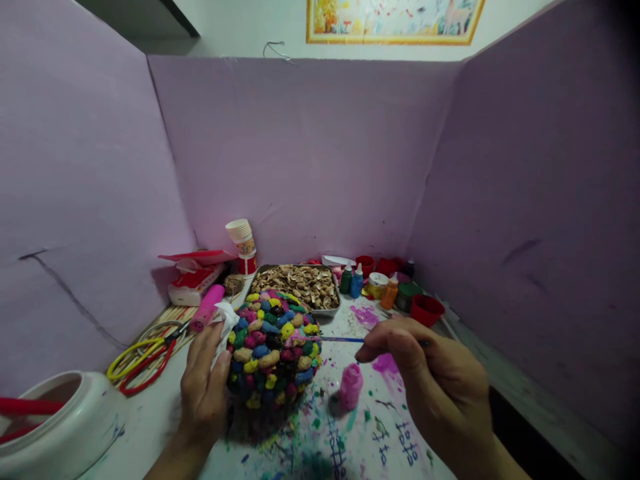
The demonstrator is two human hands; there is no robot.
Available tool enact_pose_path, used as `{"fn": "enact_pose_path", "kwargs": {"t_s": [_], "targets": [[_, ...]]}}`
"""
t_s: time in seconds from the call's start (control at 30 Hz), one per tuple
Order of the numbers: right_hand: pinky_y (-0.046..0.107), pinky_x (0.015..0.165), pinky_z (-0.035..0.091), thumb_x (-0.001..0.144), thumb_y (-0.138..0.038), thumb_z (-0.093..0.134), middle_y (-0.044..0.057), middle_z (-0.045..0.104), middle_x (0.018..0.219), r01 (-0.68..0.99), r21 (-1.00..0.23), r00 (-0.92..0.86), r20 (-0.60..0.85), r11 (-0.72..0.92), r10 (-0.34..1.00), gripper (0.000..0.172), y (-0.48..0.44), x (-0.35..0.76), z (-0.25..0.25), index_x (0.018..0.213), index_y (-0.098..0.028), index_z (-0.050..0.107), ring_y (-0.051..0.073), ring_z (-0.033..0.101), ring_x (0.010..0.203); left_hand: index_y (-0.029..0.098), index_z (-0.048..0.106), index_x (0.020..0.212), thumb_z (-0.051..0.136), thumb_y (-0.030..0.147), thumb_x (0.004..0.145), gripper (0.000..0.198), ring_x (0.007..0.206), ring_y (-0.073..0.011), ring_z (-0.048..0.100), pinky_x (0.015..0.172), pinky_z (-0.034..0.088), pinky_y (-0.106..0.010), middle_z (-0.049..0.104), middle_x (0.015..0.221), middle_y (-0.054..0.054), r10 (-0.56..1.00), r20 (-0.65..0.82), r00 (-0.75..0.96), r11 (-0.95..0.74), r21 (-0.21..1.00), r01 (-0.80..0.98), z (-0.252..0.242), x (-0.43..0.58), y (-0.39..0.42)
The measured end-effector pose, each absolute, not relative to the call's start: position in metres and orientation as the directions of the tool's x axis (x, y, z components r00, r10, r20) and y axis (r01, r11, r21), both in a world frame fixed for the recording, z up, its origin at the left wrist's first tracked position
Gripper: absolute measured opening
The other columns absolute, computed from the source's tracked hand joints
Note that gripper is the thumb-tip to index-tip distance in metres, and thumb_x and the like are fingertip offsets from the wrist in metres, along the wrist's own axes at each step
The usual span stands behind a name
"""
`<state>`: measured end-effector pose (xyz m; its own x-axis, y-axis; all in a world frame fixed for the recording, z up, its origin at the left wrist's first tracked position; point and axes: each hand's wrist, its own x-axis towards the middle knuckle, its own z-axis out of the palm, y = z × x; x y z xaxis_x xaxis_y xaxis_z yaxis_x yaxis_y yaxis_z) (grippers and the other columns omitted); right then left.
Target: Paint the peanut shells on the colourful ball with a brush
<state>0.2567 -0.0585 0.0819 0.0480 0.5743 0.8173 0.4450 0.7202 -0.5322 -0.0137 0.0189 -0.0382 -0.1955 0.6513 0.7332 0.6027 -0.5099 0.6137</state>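
Note:
A round object covered in painted peanut shells point(270, 358) stands on the table before me, coloured yellow, blue, green, magenta and black, with some shells bare tan. My left hand point(205, 377) steadies its left side, with a white tissue point(227, 323) between the fingers and the shells. In a pinch, my right hand point(430, 380) holds a thin blue paintbrush point(343, 340). The pink-coated brush tip touches the shells on the right of the front face. An open pink paint bottle point(351, 387) stands between the round object and my right hand.
Behind lies a metal tray of peanut shells point(300, 283). Paint bottles point(356, 283) and a red cup point(427, 310) stand back right. Scissors point(150, 353), a pink roll point(207, 308) and a white pot point(75, 420) occupy the left. Purple panels point(300, 153) enclose the paint-stained table.

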Motion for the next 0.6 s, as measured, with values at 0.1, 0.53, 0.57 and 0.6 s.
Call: {"fn": "enact_pose_path", "kwargs": {"t_s": [0.1,0.53,0.57,0.6], "targets": [[0.019,0.056,0.054,0.097,-0.018,0.050,-0.004,0.069,0.065,0.451,-0.533,0.035,0.812,0.716,0.582,0.025,-0.0601,0.2573,0.0787,0.079,-0.024,0.066,0.009,0.066,0.058,0.022,0.060,0.127,0.047,0.039,0.093,0.041,0.127,-0.0242,0.052,0.110,0.037,-0.041,0.061,0.134,-0.007,0.652,0.730,-0.207,-0.503,0.620,0.601,-0.0386,-0.0134,0.0200],[0.019,0.054,0.052,0.095,-0.016,0.049,-0.004,0.069,0.067,0.458,-0.505,-0.024,0.816,0.732,0.578,0.022,-0.0618,0.2523,0.0803,0.081,-0.024,0.064,0.010,0.066,0.057,0.023,0.061,0.126,0.046,0.038,0.093,0.040,0.127,-0.0239,0.052,0.110,0.038,-0.041,0.061,0.135,-0.007,0.661,0.721,-0.210,-0.493,0.628,0.602,-0.0379,-0.0148,0.0195],[0.019,0.053,0.052,0.095,-0.016,0.049,-0.004,0.069,0.067,0.465,-0.503,-0.025,0.815,0.729,0.579,0.022,-0.0616,0.2529,0.0798,0.081,-0.024,0.064,0.009,0.066,0.057,0.023,0.061,0.126,0.046,0.038,0.093,0.039,0.126,-0.0237,0.052,0.110,0.038,-0.041,0.061,0.134,-0.007,0.656,0.725,-0.210,-0.496,0.624,0.603,-0.0380,-0.0148,0.0196],[0.018,0.053,0.052,0.095,-0.015,0.049,-0.004,0.069,0.067,0.469,-0.504,-0.020,0.815,0.725,0.579,0.022,-0.0614,0.2538,0.0793,0.081,-0.024,0.065,0.009,0.066,0.056,0.023,0.061,0.126,0.046,0.038,0.093,0.040,0.126,-0.0236,0.052,0.110,0.038,-0.040,0.061,0.134,-0.007,0.655,0.727,-0.208,-0.499,0.622,0.603,-0.0381,-0.0148,0.0197]]}}
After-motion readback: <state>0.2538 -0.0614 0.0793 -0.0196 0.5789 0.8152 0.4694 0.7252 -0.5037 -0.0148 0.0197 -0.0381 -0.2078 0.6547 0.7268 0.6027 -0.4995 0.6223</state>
